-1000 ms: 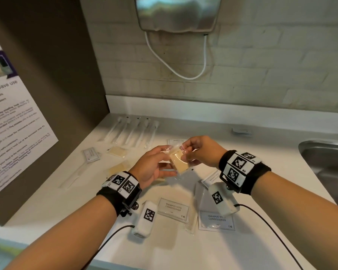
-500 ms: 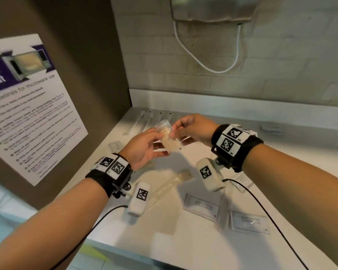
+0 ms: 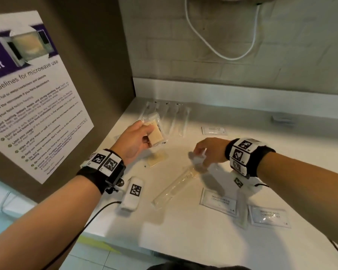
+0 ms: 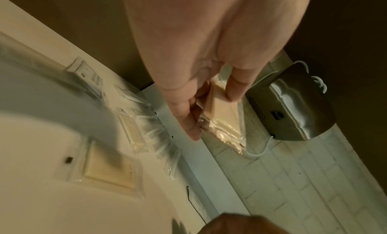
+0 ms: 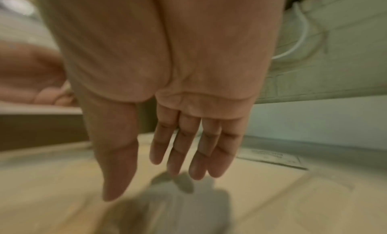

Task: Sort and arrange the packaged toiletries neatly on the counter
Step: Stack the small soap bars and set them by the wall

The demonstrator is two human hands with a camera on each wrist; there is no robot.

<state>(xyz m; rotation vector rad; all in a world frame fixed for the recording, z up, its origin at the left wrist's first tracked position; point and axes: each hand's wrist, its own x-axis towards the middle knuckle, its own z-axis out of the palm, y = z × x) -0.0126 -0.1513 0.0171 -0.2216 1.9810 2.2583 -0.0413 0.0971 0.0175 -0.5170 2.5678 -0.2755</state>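
Observation:
My left hand (image 3: pixel 145 133) pinches a beige soap bar in clear wrap (image 3: pixel 156 134) between thumb and fingers, above the counter's back left. The left wrist view shows the same soap packet (image 4: pixel 220 110) in the left hand (image 4: pixel 212 113). Two more wrapped soaps (image 4: pixel 108 169) (image 4: pixel 132 133) lie flat below it. My right hand (image 3: pixel 198 155) hovers over one end of a long clear packet (image 3: pixel 174 186). Its fingers (image 5: pixel 176 156) are straight and hold nothing. Two shampoo sachets (image 3: pixel 219 201) (image 3: pixel 269 216) lie front right, a third (image 3: pixel 214 130) farther back.
A row of long clear packets (image 3: pixel 168 115) lies against the back wall of the white counter (image 3: pixel 183 240). A slim clear packet (image 3: pixel 241 209) lies between the front sachets. A small item (image 3: pixel 283 118) sits back right. A poster (image 3: pixel 27 94) hangs on the left wall, a steel dryer (image 4: pixel 293 108) above.
Both hands held the soap packet together before. The right hand has let go and dropped to the right toward the counter. The left hand has carried the soap back and left.

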